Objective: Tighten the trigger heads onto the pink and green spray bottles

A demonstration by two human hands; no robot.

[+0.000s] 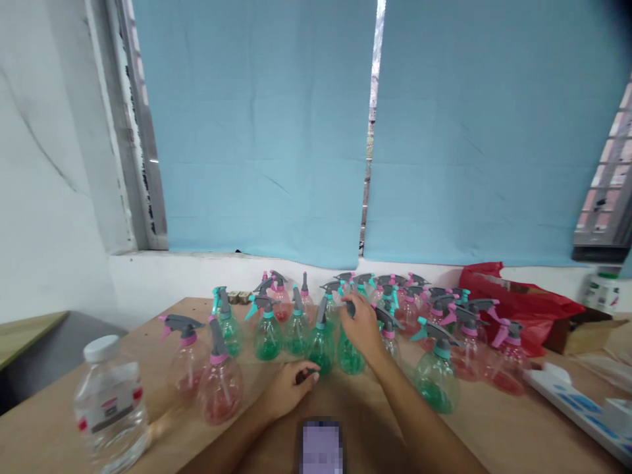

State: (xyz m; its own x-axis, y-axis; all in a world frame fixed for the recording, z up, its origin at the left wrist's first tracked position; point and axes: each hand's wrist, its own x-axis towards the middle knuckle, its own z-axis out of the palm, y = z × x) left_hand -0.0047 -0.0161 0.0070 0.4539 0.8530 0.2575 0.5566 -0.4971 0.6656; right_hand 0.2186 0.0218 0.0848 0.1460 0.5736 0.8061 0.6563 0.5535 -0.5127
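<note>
My right hand (363,326) is closed around the dark spray head of a green spray bottle (351,355), which stands upright on the table. Most of that bottle's trigger is hidden behind my fingers. My left hand (291,385) rests on the table with its fingers loosely curled and nothing visible in them. Its fingertips lie close to the base of another green spray bottle (320,352); whether they touch it I cannot tell. To the left of that one are more green bottles (297,334), and a pink spray bottle (220,392) stands left of my left hand.
Several pink and green spray bottles (437,382) crowd the table's back and right side. A capped water bottle (111,408) stands front left. At right are a red plastic bag (518,306), a cardboard box (585,332) and a white-and-blue tray (575,401). A blurred phone-like object (321,447) lies front centre.
</note>
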